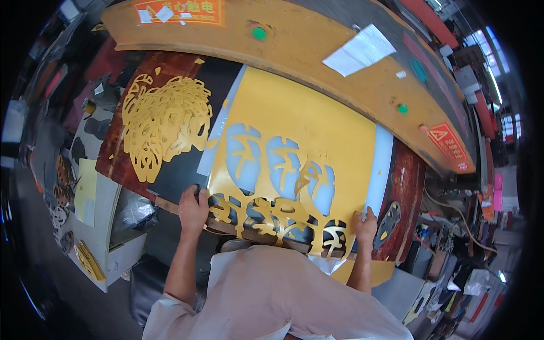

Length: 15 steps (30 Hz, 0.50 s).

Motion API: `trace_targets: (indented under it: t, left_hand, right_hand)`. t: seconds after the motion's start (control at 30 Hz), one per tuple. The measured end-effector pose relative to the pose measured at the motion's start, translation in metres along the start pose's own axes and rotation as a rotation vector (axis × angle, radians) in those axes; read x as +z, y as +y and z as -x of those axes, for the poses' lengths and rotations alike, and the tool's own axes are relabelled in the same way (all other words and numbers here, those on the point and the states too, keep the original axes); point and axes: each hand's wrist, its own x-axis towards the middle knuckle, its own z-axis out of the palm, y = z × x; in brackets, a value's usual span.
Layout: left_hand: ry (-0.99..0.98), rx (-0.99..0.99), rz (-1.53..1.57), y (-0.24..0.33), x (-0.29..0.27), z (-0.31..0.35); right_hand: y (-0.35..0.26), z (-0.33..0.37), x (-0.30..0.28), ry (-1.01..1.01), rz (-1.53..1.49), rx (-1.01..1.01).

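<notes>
A yellow sheet [317, 107] lies on a whitish board [378, 158] in front of me. Shoe-sole-shaped holes run across it, with thin cut strips curling up. Its near end, a lattice of cut-outs [283, 224], hangs over the table edge toward my body. My left hand [194, 211] is at the sheet's left edge, fingers bent and thumb beside the sheet. At the right edge, my right hand [365, 225] pinches the sheet's border between thumb and fingers. The undersides of both grips are hidden.
A pile of yellow cut-out pieces [170, 119] lies on the dark red table [110, 150] at left. An orange machine beam [283, 48] with green buttons spans the far side, bearing a paper [360, 50]. A dark sole-shaped piece [388, 224] lies at right.
</notes>
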Motion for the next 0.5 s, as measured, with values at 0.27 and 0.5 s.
trace_targets:
  t: [0.27,0.5]
  left_hand:
    - [-0.322,-0.230,0.450,-0.030,0.026,-0.062]
    - [-0.426,-0.141,0.336,0.008,-0.007,-0.142]
  right_hand:
    - [-0.001,0.041,-0.015,-0.283,-0.544,0.427]
    - [-0.046,0.023,-0.007,-0.228,-0.577,0.398]
